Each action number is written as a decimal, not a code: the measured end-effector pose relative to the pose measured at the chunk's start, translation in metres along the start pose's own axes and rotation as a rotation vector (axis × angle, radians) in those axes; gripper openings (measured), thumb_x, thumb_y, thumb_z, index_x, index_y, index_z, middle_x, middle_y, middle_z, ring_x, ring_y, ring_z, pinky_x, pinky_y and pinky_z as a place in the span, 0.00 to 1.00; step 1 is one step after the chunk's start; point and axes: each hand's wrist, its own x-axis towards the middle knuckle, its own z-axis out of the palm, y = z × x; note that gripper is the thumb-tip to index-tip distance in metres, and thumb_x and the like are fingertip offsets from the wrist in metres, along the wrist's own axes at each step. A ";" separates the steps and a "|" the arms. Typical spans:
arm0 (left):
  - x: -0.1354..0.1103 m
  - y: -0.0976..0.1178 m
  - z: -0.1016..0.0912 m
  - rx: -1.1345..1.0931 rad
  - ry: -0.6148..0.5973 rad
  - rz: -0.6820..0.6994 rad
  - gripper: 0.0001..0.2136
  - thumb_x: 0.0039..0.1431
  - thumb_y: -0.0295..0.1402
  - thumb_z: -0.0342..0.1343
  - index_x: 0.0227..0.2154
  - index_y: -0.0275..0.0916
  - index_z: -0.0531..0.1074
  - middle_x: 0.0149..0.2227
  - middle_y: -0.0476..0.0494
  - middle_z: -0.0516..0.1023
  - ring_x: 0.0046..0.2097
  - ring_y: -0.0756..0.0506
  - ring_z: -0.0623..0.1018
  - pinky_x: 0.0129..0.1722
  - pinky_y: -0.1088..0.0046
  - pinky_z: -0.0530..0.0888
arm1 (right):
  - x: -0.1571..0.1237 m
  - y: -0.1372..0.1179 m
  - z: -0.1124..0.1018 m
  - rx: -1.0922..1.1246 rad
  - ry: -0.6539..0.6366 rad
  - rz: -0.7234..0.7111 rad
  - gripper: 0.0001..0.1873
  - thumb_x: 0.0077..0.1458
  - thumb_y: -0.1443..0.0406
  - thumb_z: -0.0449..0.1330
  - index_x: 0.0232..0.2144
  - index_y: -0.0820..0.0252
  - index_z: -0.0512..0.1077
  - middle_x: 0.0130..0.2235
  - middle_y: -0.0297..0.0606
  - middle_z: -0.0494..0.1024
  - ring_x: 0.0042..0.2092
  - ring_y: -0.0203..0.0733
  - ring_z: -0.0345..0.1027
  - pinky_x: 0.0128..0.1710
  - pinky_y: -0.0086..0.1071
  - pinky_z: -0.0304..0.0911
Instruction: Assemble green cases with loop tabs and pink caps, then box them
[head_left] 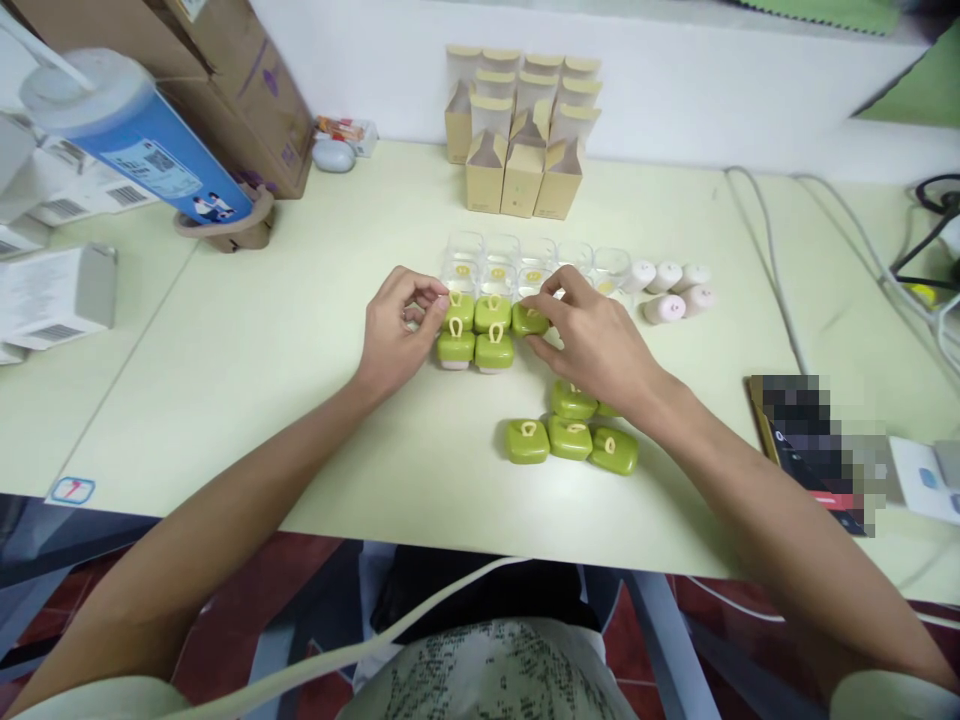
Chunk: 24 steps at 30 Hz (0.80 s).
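My left hand is closed, thumb and forefinger pinching at the left edge of a rounded green cap with a pale yellow loop, the back left one of a small block. My right hand grips another green cap at the right end of the back row. Between them sits a third green cap. Two more, a left cap and a right cap, stand in front with whitish bases showing. Behind are rows of clear plastic cups, several with yellow marks, partly hidden by my right hand.
Several loose green caps lie nearer me, partly under my right forearm. Whitish-pink cylinders stand right of the cups. Open cardboard boxes are by the wall. A blue cup stands left, a phone right, with cables behind.
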 end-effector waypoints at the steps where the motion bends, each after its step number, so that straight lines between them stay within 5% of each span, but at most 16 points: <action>1: 0.000 0.000 0.000 0.005 0.001 0.002 0.04 0.70 0.36 0.63 0.41 0.42 0.79 0.44 0.46 0.79 0.41 0.50 0.80 0.35 0.76 0.77 | 0.000 -0.002 -0.001 -0.015 -0.007 0.009 0.18 0.68 0.69 0.59 0.56 0.64 0.79 0.60 0.55 0.76 0.43 0.51 0.74 0.35 0.41 0.60; 11: -0.001 0.001 0.000 0.045 0.018 -0.003 0.07 0.71 0.40 0.62 0.45 0.44 0.79 0.43 0.46 0.77 0.40 0.49 0.79 0.34 0.76 0.76 | -0.003 -0.016 -0.012 -0.187 -0.061 0.054 0.24 0.74 0.59 0.59 0.68 0.58 0.72 0.65 0.54 0.75 0.41 0.51 0.76 0.29 0.39 0.52; 14: -0.001 0.000 -0.001 0.079 0.040 0.004 0.09 0.72 0.42 0.63 0.47 0.44 0.78 0.43 0.45 0.76 0.39 0.49 0.77 0.34 0.75 0.76 | -0.011 -0.002 -0.024 -0.126 0.055 0.074 0.24 0.75 0.55 0.58 0.66 0.57 0.74 0.63 0.52 0.78 0.41 0.51 0.78 0.30 0.39 0.58; 20: -0.003 0.006 0.001 0.133 0.087 0.099 0.10 0.70 0.42 0.65 0.46 0.44 0.78 0.43 0.45 0.75 0.36 0.50 0.75 0.31 0.74 0.74 | -0.031 0.037 -0.033 0.156 0.320 0.136 0.13 0.71 0.65 0.58 0.47 0.62 0.83 0.45 0.48 0.85 0.34 0.44 0.78 0.38 0.41 0.71; 24: -0.003 0.008 0.000 0.147 0.045 0.065 0.08 0.70 0.41 0.64 0.44 0.43 0.79 0.44 0.44 0.76 0.38 0.49 0.76 0.31 0.74 0.75 | -0.025 0.026 -0.016 0.180 0.146 -0.051 0.13 0.70 0.62 0.63 0.52 0.59 0.83 0.52 0.48 0.84 0.38 0.46 0.79 0.35 0.39 0.67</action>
